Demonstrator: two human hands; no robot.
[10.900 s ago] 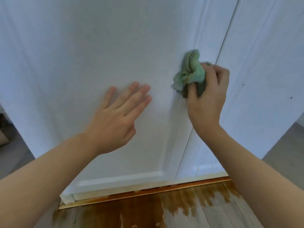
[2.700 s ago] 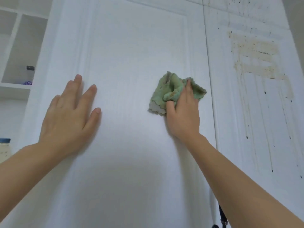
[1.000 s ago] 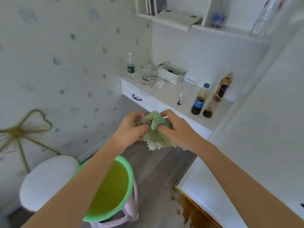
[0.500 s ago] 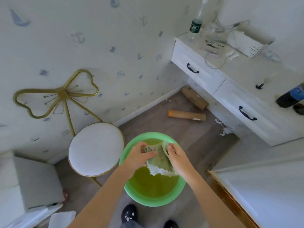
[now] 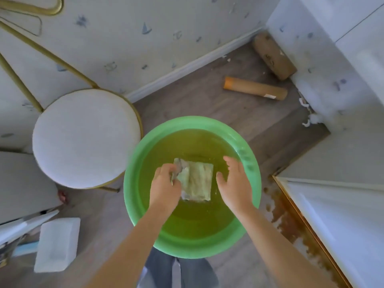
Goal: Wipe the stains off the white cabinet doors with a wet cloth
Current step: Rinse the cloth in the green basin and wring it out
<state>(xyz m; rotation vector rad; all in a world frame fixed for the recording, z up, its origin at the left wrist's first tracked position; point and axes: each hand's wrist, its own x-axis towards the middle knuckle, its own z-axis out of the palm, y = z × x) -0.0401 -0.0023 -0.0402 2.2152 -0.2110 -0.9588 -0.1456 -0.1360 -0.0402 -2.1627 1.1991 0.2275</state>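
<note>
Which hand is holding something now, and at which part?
The left hand grips the green cloth at its left edge, over the basin. The right hand holds nothing.

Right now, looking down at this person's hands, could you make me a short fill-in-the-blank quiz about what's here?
1. The cloth lies in the green ____.
2. The ____ hand grips the cloth's edge.
3. The right hand is open and holds ____.
4. The stool beside the basin has a ____ seat.

Missing words: basin; left; nothing; white
</note>
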